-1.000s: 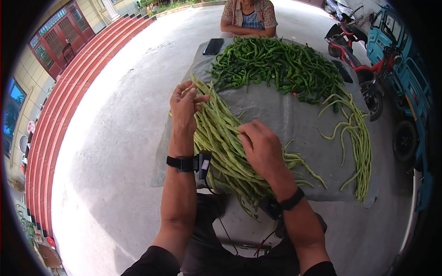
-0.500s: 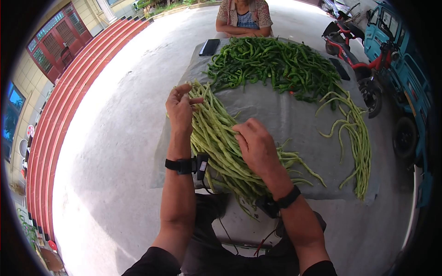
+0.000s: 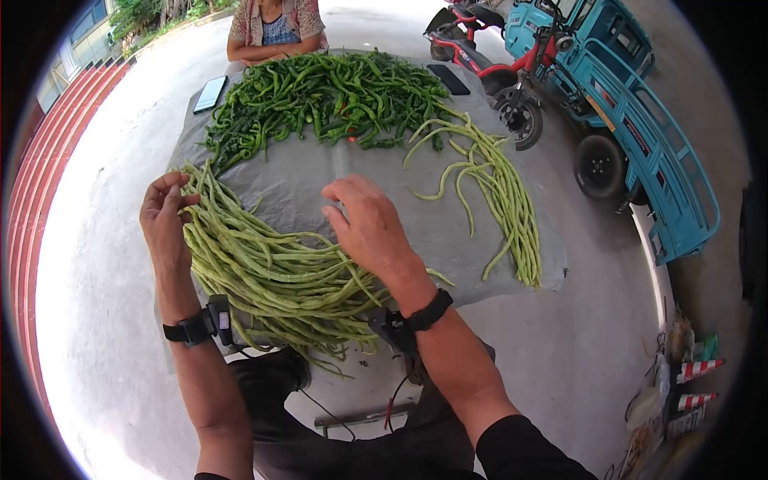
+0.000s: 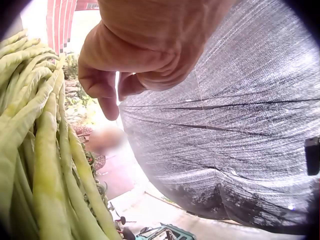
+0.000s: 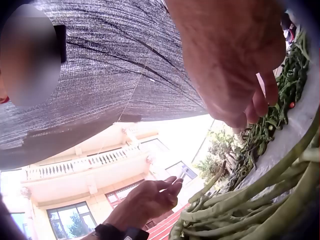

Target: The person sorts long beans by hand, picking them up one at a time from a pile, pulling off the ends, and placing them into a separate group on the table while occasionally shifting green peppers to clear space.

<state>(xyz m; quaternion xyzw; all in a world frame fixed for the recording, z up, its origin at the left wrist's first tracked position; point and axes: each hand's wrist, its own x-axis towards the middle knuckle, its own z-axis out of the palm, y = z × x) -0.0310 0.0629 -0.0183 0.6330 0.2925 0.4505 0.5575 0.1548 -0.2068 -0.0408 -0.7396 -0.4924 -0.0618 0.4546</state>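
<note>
A thick heap of long beans (image 3: pixel 264 268) lies along the near left of a table covered with a grey sheet (image 3: pixel 304 172). My left hand (image 3: pixel 166 220) is at the heap's far left end, its fingers loosely bent beside the bean tips. Nothing shows between those fingers in the left wrist view, where beans (image 4: pixel 47 150) fill the left side. Over the middle of the sheet, just past the heap's right part, hovers my right hand (image 3: pixel 368 228), palm down with relaxed fingers and no bean in them.
Green chili peppers (image 3: pixel 320 96) are heaped across the far side, between two phones (image 3: pixel 210 94) (image 3: pixel 448 79). A smaller bundle of long beans (image 3: pixel 504 200) lies at the right. Behind the table sits a person (image 3: pixel 276 32). A blue three-wheeler (image 3: pixel 632 136) and red scooter (image 3: pixel 512 64) stand right.
The head view has swung right, so the table appears farther left. My right hand has come off the beans and now hovers over the sheet; my left hand remains by the bean tips.
</note>
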